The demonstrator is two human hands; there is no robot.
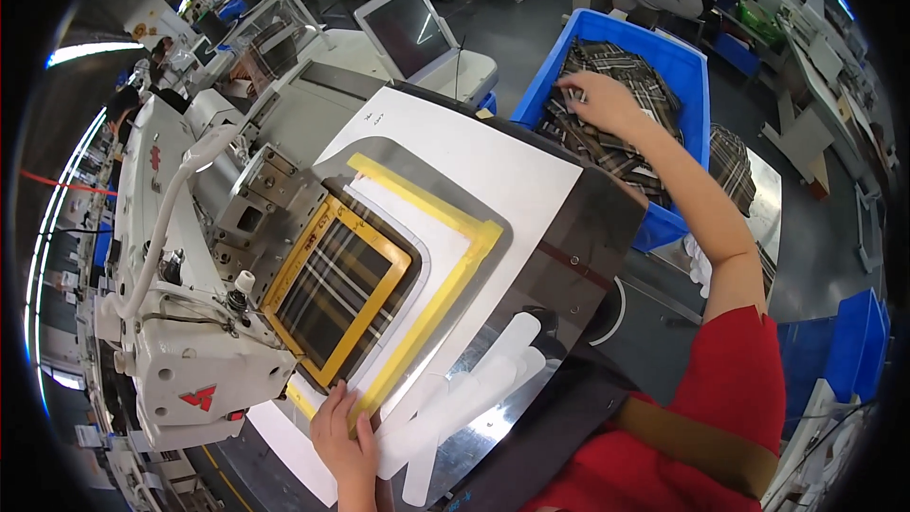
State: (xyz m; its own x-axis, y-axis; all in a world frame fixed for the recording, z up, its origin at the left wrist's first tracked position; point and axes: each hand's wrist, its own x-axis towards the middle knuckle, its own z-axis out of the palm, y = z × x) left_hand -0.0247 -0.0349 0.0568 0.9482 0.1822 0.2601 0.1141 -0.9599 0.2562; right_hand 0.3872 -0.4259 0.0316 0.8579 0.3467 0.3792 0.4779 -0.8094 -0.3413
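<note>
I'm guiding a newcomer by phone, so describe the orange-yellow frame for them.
Find the big white sewing machine on the left. Just right of its head, beyond the left hand, is a flat orange-yellow frame. Unlike the paler yellow tape nearby, it forms a rectangle with dark plaid fabric inside.

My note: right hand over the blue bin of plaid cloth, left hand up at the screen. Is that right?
Only the left hand is wrong: the head view shows it by the near corner of the yellow frame, not at the screen. The rest stands.
</note>
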